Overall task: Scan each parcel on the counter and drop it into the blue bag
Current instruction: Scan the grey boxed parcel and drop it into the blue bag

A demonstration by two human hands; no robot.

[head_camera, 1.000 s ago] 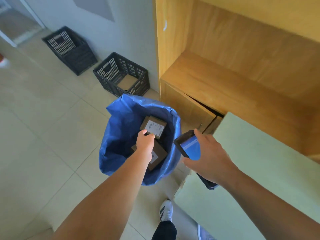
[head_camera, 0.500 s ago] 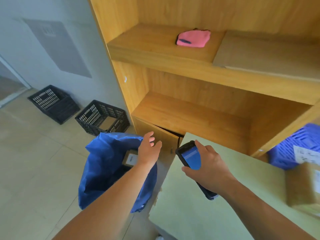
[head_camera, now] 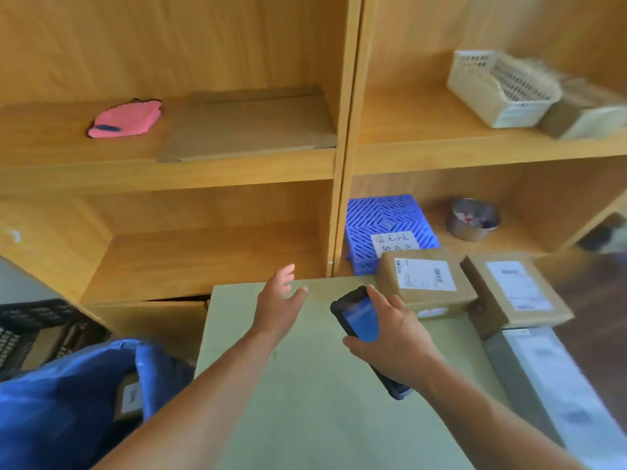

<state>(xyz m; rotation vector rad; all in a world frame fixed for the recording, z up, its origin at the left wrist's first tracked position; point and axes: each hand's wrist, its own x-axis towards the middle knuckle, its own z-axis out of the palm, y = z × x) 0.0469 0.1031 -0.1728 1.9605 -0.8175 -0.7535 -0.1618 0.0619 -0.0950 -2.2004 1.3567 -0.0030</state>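
My left hand (head_camera: 279, 301) hovers open and empty over the pale green counter (head_camera: 305, 401), fingers spread. My right hand (head_camera: 393, 337) grips a black handheld scanner (head_camera: 360, 317) with a lit blue screen. Just beyond the scanner lies a brown labelled parcel (head_camera: 424, 279), and a second brown parcel (head_camera: 515, 293) sits to its right. A grey flat parcel (head_camera: 549, 381) lies at the counter's right edge. The blue bag (head_camera: 68, 401) stands at lower left beside the counter, with a labelled parcel (head_camera: 130, 396) showing inside.
Wooden shelving rises behind the counter, holding a pink pouch (head_camera: 125, 118), a flat cardboard sheet (head_camera: 251, 127), a white mesh basket (head_camera: 498, 88), a blue plastic crate (head_camera: 386, 228) and a metal tin (head_camera: 473, 218). A black crate (head_camera: 37, 327) sits on the floor at left.
My left hand let go of a parcel in the blue bag and swung right, empty, over the counter. The view turned from the bag up to the counter and shelves.
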